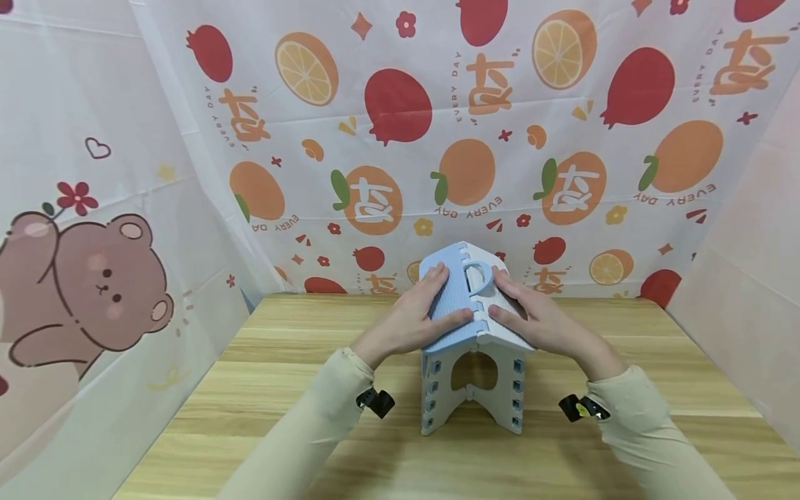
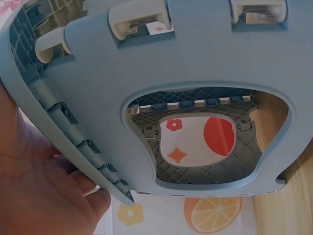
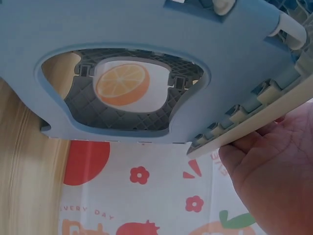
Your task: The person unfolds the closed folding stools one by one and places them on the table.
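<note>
A toy house (image 1: 439,399) stands upright on the wooden tabletop, with a pitched roof above pale walls. My left hand (image 1: 409,316) rests on the light-blue roof panel (image 1: 455,295), fingers extended and thumb near the ridge. On the other slope, my right hand (image 1: 540,316) presses the white roof panel (image 1: 480,251) with fingers and thumb spread. A blue loop handle (image 1: 488,278) rises at the ridge between them. Both wrist views show a house wall (image 2: 205,54) with a large rounded opening, and each hand lies along the roof's outer side.
The wood-grain table (image 1: 300,423) extends around the house. Behind it hangs a fruit-print cloth (image 1: 425,160), close to the roof's far end. A bear-print cloth (image 1: 106,278) covers the left side, and a pale cloth (image 1: 744,278) hangs at right.
</note>
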Motion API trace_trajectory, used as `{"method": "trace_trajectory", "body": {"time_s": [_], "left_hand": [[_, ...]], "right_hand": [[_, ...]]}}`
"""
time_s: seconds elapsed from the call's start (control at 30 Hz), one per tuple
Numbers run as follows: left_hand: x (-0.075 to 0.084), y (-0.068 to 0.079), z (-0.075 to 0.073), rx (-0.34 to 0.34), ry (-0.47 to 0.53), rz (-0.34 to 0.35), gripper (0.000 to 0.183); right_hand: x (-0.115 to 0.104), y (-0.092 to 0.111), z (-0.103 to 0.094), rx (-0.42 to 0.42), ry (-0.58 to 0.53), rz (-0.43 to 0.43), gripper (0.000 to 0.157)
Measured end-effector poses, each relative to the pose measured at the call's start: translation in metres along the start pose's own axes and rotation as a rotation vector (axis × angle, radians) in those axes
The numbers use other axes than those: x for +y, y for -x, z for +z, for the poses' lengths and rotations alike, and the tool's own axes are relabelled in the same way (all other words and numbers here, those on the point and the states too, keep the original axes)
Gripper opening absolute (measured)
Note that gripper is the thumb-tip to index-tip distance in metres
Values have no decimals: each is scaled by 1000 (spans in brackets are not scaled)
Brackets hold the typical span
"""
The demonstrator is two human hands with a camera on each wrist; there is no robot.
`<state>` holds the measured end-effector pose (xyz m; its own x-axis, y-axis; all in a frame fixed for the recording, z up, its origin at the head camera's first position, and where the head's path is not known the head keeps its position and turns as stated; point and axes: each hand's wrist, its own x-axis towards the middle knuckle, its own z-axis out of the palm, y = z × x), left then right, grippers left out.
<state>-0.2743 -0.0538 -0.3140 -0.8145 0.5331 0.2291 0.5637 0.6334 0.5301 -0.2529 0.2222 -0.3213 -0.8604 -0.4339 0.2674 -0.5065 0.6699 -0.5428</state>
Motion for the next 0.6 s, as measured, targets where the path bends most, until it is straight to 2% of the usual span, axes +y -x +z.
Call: {"method": "trace_trajectory", "body": {"time_s": [0.27,0.6], "left_hand": [[-3,0,1,-24,3,-3,117],[-2,0,-1,-36,10,-33,107]], "right_hand": [[-2,1,-2,-7,23,16,82],[-2,-2,-4,-20,65,68,86]]}}
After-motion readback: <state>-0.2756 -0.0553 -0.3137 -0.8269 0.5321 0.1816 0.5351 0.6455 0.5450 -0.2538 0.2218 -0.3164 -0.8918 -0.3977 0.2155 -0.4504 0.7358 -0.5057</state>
